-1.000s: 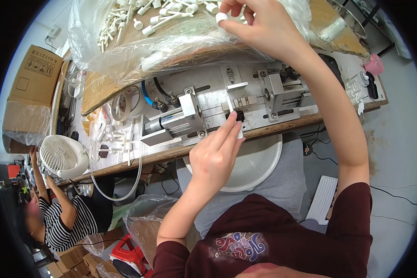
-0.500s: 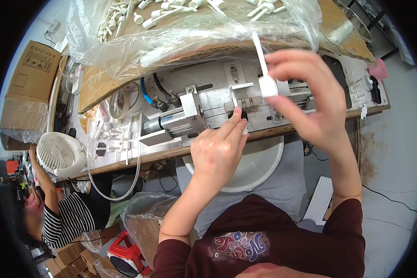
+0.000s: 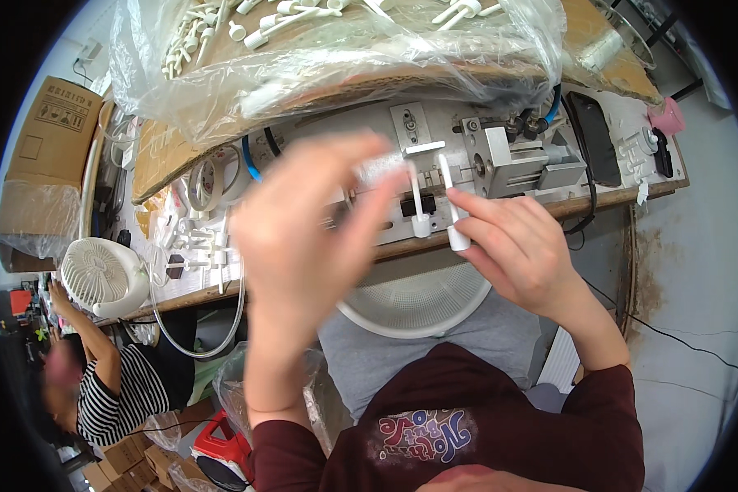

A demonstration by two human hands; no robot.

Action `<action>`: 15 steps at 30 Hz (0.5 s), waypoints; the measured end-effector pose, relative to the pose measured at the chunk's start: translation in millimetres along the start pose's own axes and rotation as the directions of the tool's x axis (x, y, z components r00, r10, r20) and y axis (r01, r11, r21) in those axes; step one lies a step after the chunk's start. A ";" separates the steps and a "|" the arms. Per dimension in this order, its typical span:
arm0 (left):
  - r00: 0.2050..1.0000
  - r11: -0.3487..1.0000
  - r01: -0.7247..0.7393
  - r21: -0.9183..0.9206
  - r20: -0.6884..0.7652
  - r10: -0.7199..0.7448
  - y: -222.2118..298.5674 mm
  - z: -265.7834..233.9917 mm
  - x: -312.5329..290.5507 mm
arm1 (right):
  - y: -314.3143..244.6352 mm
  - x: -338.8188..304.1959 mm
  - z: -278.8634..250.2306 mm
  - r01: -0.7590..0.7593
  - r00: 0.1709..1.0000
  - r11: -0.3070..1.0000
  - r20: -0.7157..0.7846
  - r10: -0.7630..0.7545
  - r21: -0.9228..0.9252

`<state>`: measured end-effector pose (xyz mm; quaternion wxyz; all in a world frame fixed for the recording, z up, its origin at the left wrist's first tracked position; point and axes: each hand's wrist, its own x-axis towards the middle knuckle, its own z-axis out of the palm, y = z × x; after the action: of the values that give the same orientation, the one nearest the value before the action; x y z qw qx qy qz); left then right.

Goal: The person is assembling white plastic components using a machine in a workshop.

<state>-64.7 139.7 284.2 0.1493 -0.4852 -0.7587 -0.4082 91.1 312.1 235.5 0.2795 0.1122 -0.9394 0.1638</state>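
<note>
My right hand pinches a slim white plastic tube upright just in front of the metal jig on the bench. A second white plastic piece stands at the jig's front, just left of the tube. My left hand is raised and blurred by motion, with its fingers stretched toward that piece. Nothing shows in its grasp. A white basin rests on my lap under both hands.
A clear plastic bag of white parts lies on cardboard behind the jig. A black phone lies on the bench at the right, a white fan and a cardboard box at the left. A person in a striped shirt sits lower left.
My right hand has brought the white tube down from the bag to the jig's front. My left hand has lifted off the jig and swung left.
</note>
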 end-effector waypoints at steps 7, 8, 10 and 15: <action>0.995 0.857 0.018 0.515 -0.090 0.034 -56.0 -16.5 96.4 | -7.6 3.2 33.2 0.084 0.994 0.981 0.079 -0.071 -0.176; 0.998 0.832 0.031 0.554 -0.063 0.004 -67.1 -11.1 105.5 | -10.0 5.6 33.6 0.083 0.994 0.975 0.092 -0.066 -0.207; 0.999 0.795 -0.003 0.606 0.039 -0.025 -93.7 -6.2 114.2 | -9.6 10.5 36.2 0.065 0.995 0.967 0.088 -0.045 -0.247; 0.962 0.863 0.067 0.500 0.196 -0.188 -103.6 -1.1 117.1 | -6.5 14.8 34.2 0.066 0.992 0.970 0.122 -0.038 -0.235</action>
<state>-210.5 190.5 308.7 0.1476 -0.4254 -0.8800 -0.1511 64.3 291.6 218.3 0.2401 0.1119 -0.9636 0.0353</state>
